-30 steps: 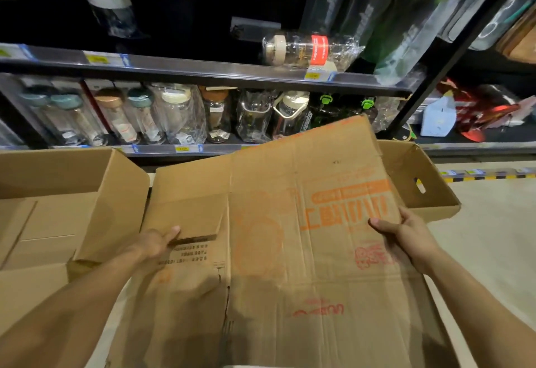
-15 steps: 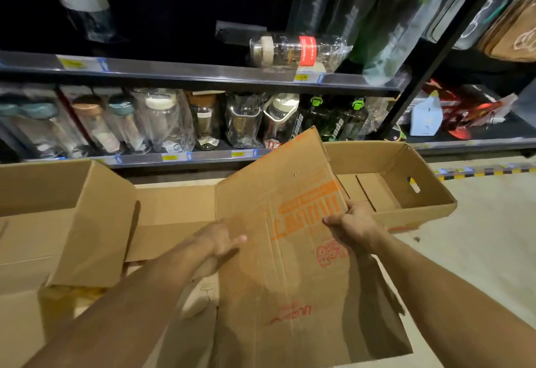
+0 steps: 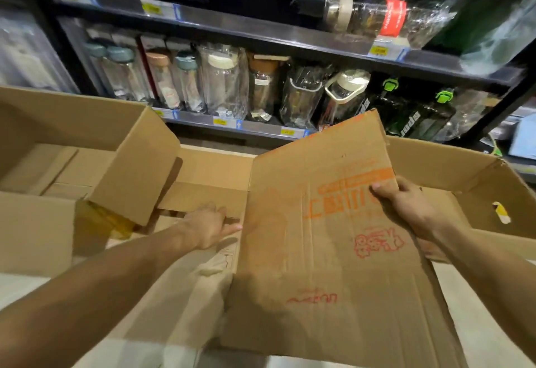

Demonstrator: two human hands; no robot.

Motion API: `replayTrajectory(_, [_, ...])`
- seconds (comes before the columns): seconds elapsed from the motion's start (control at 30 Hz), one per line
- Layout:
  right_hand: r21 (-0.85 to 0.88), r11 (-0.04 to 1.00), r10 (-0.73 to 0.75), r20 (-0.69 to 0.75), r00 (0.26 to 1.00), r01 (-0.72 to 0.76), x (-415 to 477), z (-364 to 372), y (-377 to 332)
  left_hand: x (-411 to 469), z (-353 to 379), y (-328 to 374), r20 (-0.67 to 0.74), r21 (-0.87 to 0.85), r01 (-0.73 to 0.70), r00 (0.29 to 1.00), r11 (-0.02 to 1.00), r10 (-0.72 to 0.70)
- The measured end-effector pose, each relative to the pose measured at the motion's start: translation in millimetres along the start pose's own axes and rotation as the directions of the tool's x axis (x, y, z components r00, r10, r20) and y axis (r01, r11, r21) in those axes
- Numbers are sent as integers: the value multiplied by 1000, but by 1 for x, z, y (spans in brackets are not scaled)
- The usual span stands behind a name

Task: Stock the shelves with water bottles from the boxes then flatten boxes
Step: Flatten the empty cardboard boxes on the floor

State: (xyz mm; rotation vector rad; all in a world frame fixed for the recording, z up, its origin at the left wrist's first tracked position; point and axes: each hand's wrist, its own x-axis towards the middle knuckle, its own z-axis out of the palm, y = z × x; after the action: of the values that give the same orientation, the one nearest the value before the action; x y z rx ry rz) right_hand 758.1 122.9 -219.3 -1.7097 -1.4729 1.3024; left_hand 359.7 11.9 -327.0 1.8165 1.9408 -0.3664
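Shop aisle floor, bottle shelves behind: right hand grips the flattened box, long axis pointing shelfward; left hand touches it, grip unclear.

Nothing legible for you.
Orange print on your cardboard box, the red bottle label and yellow shelf tags all blur past reading.

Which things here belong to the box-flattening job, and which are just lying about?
Job: printed box, held by right hand and left hand; left open box; right open box; shelved bottles.
Lying about: yellow price tags; pale blue package far right.
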Motion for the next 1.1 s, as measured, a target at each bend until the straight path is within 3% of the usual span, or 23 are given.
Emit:
replayTrajectory(0.1, [101,994,-40,45,998,35,-3,-2,-17,2,0,-5,-13,26,15,1000,1000,-14])
replayTrajectory(0.3, [57,993,-113,110,988,107,-13,17,-43,-5,4,-11,76,-201,93,994,975,-80])
replayTrajectory(0.4, [82,990,-126,149,981,115,-19,21,-45,-5,-2,-8,74,-212,110,993,971,-97])
replayTrajectory(0.5, [110,989,-115,154,981,99,-18,13,-39,6,-5,-11,6,-166,115,993,979,-115])
replayTrajectory(0.7, [163,987,-52,208,977,18,6,12,-57,28,-9,-17,-262,-10,101,960,995,-100])
replayTrajectory(0.93, [183,983,-92,386,918,22,24,4,-32,60,-13,-23,-180,-170,112,973,979,-143])
replayTrajectory(1.1, [302,949,19,242,970,-94,51,-11,-33,76,-13,-2,-125,-242,68,987,968,-101])
